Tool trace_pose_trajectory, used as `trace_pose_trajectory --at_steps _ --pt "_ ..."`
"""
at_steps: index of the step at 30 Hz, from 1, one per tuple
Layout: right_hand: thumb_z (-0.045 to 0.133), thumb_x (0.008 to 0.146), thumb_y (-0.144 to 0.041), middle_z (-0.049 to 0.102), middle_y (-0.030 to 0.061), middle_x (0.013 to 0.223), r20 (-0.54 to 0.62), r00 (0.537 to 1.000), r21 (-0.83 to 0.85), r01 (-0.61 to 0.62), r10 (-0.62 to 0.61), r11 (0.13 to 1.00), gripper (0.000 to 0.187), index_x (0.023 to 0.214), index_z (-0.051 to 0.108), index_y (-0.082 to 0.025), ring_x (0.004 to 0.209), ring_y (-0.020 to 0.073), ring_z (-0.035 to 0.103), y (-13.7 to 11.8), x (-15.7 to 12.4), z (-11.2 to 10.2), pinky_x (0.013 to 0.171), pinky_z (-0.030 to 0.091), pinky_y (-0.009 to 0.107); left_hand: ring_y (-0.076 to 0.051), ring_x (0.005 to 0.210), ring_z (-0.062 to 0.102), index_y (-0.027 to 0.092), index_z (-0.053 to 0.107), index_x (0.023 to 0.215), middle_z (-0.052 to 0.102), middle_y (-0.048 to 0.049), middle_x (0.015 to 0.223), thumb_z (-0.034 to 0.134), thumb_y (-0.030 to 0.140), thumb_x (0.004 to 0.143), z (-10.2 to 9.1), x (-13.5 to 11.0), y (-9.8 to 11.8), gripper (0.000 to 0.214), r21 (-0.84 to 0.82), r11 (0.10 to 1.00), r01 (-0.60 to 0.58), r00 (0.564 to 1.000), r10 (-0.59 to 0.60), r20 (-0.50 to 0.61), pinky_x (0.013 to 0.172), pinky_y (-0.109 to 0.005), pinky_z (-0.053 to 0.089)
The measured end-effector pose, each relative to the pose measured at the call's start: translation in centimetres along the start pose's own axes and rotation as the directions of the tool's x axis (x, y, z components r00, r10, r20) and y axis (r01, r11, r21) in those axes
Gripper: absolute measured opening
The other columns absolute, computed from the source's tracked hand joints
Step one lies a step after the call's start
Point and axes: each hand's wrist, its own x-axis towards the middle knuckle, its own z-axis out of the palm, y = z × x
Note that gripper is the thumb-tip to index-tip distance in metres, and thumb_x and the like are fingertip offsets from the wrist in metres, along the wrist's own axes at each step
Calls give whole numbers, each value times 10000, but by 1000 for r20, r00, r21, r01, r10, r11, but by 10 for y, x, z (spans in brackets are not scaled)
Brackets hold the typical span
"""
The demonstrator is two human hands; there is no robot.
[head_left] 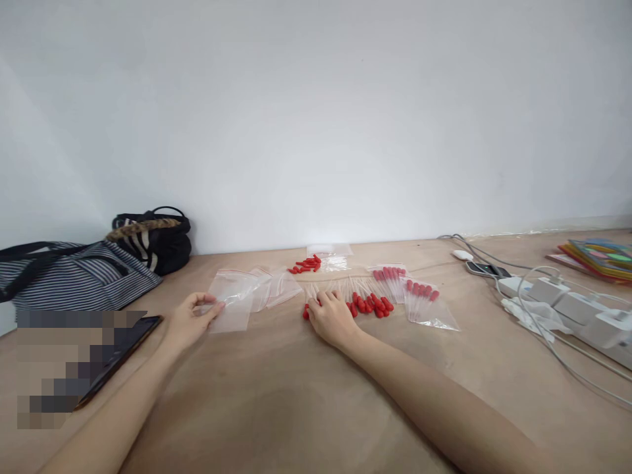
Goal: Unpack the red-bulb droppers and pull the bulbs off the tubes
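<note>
At the far left, about nine o'clock from the person, a grey striped fabric bag (74, 280) slumps against the wall with a black handbag (165, 247) behind it. A dark flat phone (123, 352) lies nearer on the tan wooden surface (296, 401).

The left hand (190, 320) has its fingers drawn narrow, thumb pinched against fingertips on the near edge of a clear zip-top plastic bag (234, 299) — a grip that seems meant to hold the limp film flat. More empty clear bags (279, 286) lie at its two o'clock.

The right hand (333, 320) rests palm-down on the near end of a row of clear droppers with red rubber bulbs (370, 303). Its fingers are loosely spread and grip nothing, probably steadying the droppers against rolling. Loose red rubber caps (306, 264) sit at its eleven o'clock and filled bags of droppers (424, 304) at three o'clock — white power strips (567, 306) lie further right.
</note>
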Motion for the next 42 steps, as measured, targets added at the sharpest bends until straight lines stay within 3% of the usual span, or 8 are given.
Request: trace_pose_trajectory --at_steps 4,8,11,14,20,31,36,42 --pt "448 837 -344 603 110 892 -5 1000 39 -16 16 999 247 866 616 -165 851 231 512 -3 -3 -1 734 310 366 -284 840 562 183 565 790 569 -76 792 535 451 649 12 9 -17 304 281 949 -142 986 162 -47 760 -406 442" --pt "454 826 -422 606 100 891 -16 999 77 -39 40 996 296 874 612 -176 885 237 491 -1 -9 -8 770 283 386 -286 1014 498 191 585 793 546 -106 986 453 400 748 28 -12 -4 251 342 839 -423 877 474 -79 929 -443 350" --pt "448 831 -419 607 80 872 -52 997 110 -58 64 992 289 863 611 -182 869 220 482 10 -19 -15 782 262 383 -224 978 525 193 587 871 552 -86 992 417 369 810 52 -42 21 252 130 784 -608 793 590 152 914 -361 393" --pt "442 842 -362 608 60 883 -82 990 138 -103 115 985 243 857 619 -195 863 200 478 32 -36 -21 800 240 377 -223 1082 473 191 526 1091 513 -87 1122 429 355 829 80 -65 46 324 15 784 -621 747 585 318 965 -372 361" --pt "466 827 -345 603 55 919 -104 951 201 -267 291 943 228 924 629 -219 882 194 505 81 -72 -23 827 238 384 -270 1199 369 192 470 1207 386 -118 1261 429 369 843 117 -69 77 407 -12 846 -533 771 491 405 991 -422 328" --pt "416 831 -291 611 84 873 -149 905 456 -295 399 839 250 884 639 -189 810 187 572 96 -73 -10 745 397 341 -201 1109 458 173 504 1091 510 -88 1140 347 303 884 118 -62 75 290 -179 823 -540 744 566 356 971 -365 351" --pt "416 833 -306 641 50 826 -101 896 375 -369 433 850 250 832 649 -216 806 179 567 95 -74 -15 825 306 373 -189 858 567 160 521 1049 578 -70 939 309 375 894 118 -63 74 340 -155 885 -440 828 466 311 818 -350 444" --pt "398 834 -341 650 56 850 -111 820 236 -527 562 816 285 799 653 -218 850 196 532 107 -75 -28 870 200 421 -208 966 532 171 518 1094 539 -80 1051 389 417 853 118 -65 80 368 -123 858 -498 798 509 323 869 -360 417"
